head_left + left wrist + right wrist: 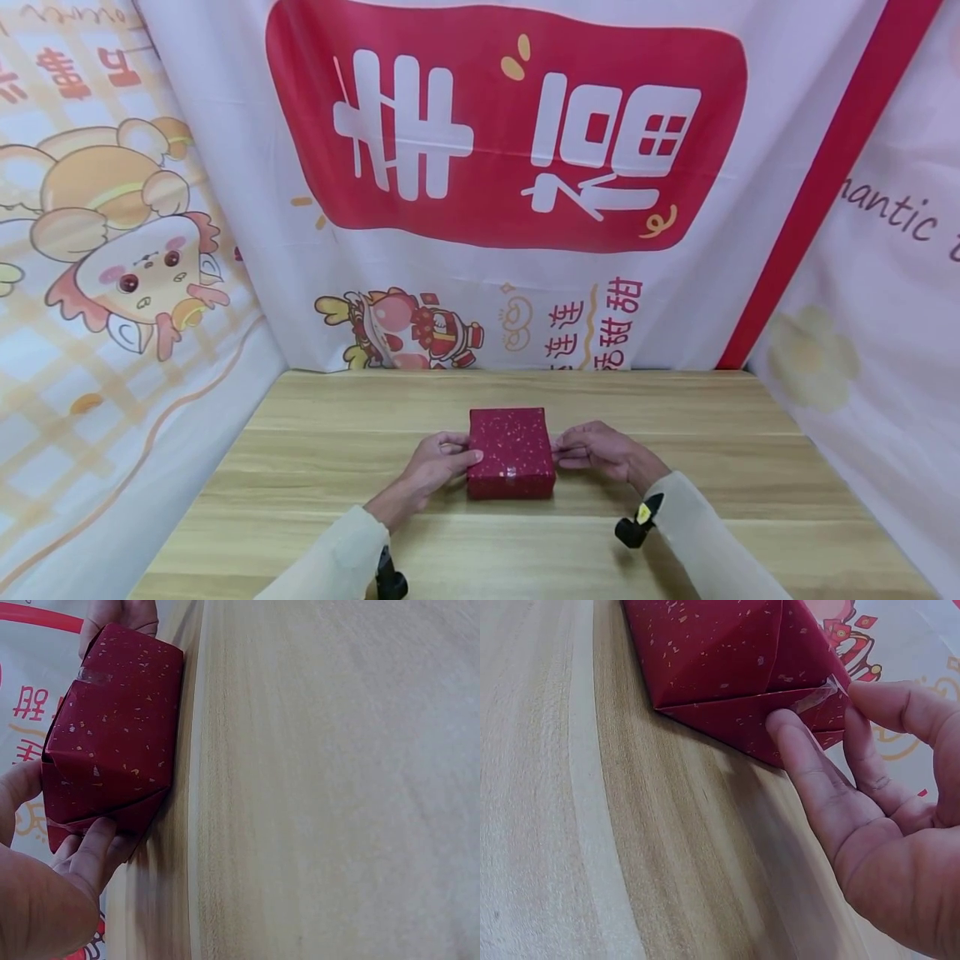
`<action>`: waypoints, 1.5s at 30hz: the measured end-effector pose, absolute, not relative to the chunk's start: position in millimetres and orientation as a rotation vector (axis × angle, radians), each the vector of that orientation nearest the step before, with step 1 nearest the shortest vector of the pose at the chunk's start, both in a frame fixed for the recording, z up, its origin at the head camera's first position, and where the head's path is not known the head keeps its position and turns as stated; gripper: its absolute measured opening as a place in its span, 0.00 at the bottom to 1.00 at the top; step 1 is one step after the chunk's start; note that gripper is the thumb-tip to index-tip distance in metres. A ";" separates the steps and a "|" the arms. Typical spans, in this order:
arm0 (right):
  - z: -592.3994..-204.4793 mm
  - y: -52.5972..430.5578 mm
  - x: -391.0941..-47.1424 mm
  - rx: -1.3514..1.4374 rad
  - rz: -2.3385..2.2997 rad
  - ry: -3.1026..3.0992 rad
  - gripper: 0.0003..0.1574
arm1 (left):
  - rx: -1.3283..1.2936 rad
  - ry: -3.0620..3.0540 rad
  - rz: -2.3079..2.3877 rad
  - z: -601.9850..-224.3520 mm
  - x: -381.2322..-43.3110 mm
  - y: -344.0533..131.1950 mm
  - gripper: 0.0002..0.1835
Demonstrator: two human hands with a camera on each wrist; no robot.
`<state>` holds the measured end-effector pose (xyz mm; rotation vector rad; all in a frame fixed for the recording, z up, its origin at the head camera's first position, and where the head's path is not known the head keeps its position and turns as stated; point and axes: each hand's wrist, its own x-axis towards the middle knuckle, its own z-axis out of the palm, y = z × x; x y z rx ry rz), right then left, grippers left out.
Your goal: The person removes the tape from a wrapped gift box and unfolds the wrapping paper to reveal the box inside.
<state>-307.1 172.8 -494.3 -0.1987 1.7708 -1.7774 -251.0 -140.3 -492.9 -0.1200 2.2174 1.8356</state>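
Note:
A box wrapped in dark red, gold-flecked paper (pixel 510 446) sits flat on the table between both hands. At its left end my left hand (pixel 435 467) holds it, thumb on the top edge and fingers against the folded paper end (pixel 112 806). My right hand (pixel 600 450) is at the opposite end. In the right wrist view, one fingertip presses the folded flap (pixel 727 716), while the thumb and another finger pinch a strip of clear tape (pixel 815 696) lying partly on the paper. Another piece of tape (pixel 512 472) crosses the box's front edge.
The wood-grain table (pixel 300 467) extends around the box. Behind it hangs a white cloth with a red printed panel (pixel 495 167), and printed cloths (pixel 112 250) flank both sides. Small black wrist cameras (pixel 633 529) are worn at the sleeves.

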 end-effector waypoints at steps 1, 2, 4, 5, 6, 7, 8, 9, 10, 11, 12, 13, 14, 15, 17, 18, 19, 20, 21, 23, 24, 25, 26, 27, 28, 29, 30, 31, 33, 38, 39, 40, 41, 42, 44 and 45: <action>-494.2 173.7 -306.6 -0.200 -1.785 1.763 0.14 | -0.120 2.220 1.833 -492.5 -250.8 -140.0 0.33; -494.3 174.8 -306.2 -0.201 -1.791 1.753 0.14 | -0.121 2.223 1.829 -492.2 -250.7 -139.7 0.33; -494.5 177.5 -305.2 -0.211 -1.802 1.735 0.15 | -0.120 2.225 1.824 -491.8 -250.4 -139.4 0.33; -494.5 178.9 -304.7 -0.218 -1.804 1.727 0.14 | -0.118 2.222 1.825 -491.7 -250.2 -139.4 0.33; -494.5 180.4 -304.1 -0.212 -1.808 1.717 0.14 | -0.116 2.219 1.827 -491.6 -250.1 -139.4 0.33; -494.6 182.0 -303.8 -0.210 -1.810 1.711 0.13 | -0.112 2.215 1.830 -491.6 -250.0 -139.4 0.33; -494.5 183.5 -303.5 -0.209 -1.810 1.707 0.12 | -0.109 2.209 1.835 -491.6 -250.0 -139.4 0.33; -494.5 185.0 -303.3 -0.219 -1.806 1.708 0.11 | -0.105 2.203 1.840 -491.7 -250.0 -139.5 0.33; -494.2 186.3 -303.3 -0.222 -1.806 1.707 0.10 | -0.103 2.198 1.845 -491.7 -250.0 -139.6 0.33; -493.9 187.5 -303.4 -0.224 -1.809 1.708 0.09 | -0.100 2.198 1.846 -492.1 -250.2 -139.6 0.33; -493.6 188.7 -303.6 -0.226 -1.813 1.706 0.09 | -0.100 2.196 1.847 -492.3 -250.3 -139.7 0.34; -493.2 189.7 -303.9 -0.229 -1.815 1.708 0.10 | -0.099 2.196 1.848 -492.5 -250.4 -139.8 0.34; -492.7 190.6 -304.0 -0.234 -1.817 1.712 0.11 | -0.099 2.194 1.850 -492.7 -250.5 -139.9 0.34; -492.3 191.6 -304.4 -0.237 -1.818 1.721 0.13 | -0.098 2.196 1.849 -493.0 -250.6 -140.0 0.34; -492.0 192.0 -305.3 -0.226 -1.830 1.734 0.16 | -0.099 2.194 1.852 -493.4 -250.6 -140.8 0.34; -492.0 192.0 -305.7 -0.222 -1.829 1.745 0.18 | -0.101 2.193 1.853 -493.4 -250.6 -141.1 0.34; -492.0 192.1 -306.0 -0.218 -1.830 1.759 0.18 | -0.102 2.193 1.854 -493.3 -250.5 -141.5 0.34; -492.0 192.1 -306.3 -0.210 -1.834 1.768 0.18 | -0.101 2.191 1.856 -493.3 -250.5 -141.8 0.34; -492.2 191.8 -306.6 -0.197 -1.850 1.770 0.18 | -0.100 2.191 1.856 -493.3 -250.5 -142.0 0.34; -492.4 190.5 -306.4 -0.187 -1.898 1.784 0.15 | -0.100 2.189 1.856 -493.4 -250.7 -142.0 0.34; -492.7 189.7 -306.5 -0.179 -1.922 1.803 0.14 | -0.101 2.188 1.855 -493.4 -250.8 -141.9 0.34; -492.8 188.7 -306.7 -0.167 -1.954 1.819 0.13 | -0.101 2.188 1.855 -493.6 -251.1 -141.7 0.34; -492.5 187.1 -306.5 -0.153 -1.985 1.842 0.13 | -0.102 2.187 1.856 -493.8 -251.4 -141.5 0.34; -492.1 185.4 -306.5 -0.141 -2.013 1.867 0.14 | -0.104 2.189 1.855 -493.9 -251.5 -141.2 0.34; -491.0 183.3 -306.0 -0.125 -2.032 1.901 0.13 | -0.106 2.190 1.855 -493.9 -251.7 -140.9 0.34; -489.9 181.4 -305.8 -0.112 -2.038 1.933 0.15 | -0.109 2.192 1.854 -493.8 -251.7 -140.7 0.33; -487.7 179.0 -304.9 -0.091 -2.036 1.967 0.16 | -0.113 2.195 1.852 -493.6 -251.7 -140.5 0.33; -485.6 176.7 -304.0 -0.083 -2.039 1.986 0.18 | -0.116 2.199 1.850 -493.7 -251.5 -140.3 0.34; -481.2 171.8 -301.5 -0.082 -2.023 2.031 0.19 | -0.119 2.209 1.845 -493.3 -251.0 -140.0 0.34; -472.0 158.6 -293.8 -0.111 -1.936 2.103 0.21 | -0.123 2.221 1.840 -491.7 -249.3 -139.7 0.35; -470.4 156.0 -292.1 -0.117 -1.908 2.115 0.20 | -0.124 2.220 1.842 -491.5 -249.1 -139.7 0.35; -468.7 153.3 -290.3 -0.116 -1.884 2.123 0.19 | -0.126 2.218 1.844 -491.4 -249.0 -139.6 0.35; -467.1 150.9 -288.4 -0.114 -1.863 2.134 0.19 | -0.129 2.215 1.846 -491.5 -249.0 -139.4 0.35; -465.8 148.5 -286.7 -0.110 -1.845 2.145 0.18 | -0.131 2.212 1.849 -491.6 -248.9 -139.3 0.35; -463.8 144.0 -283.5 -0.104 -1.829 2.152 0.18 | -0.133 2.204 1.858 -492.0 -248.9 -138.9 0.35; -463.1 141.7 -281.8 -0.105 -1.819 2.153 0.19 | -0.138 2.201 1.862 -492.4 -248.9 -138.5 0.36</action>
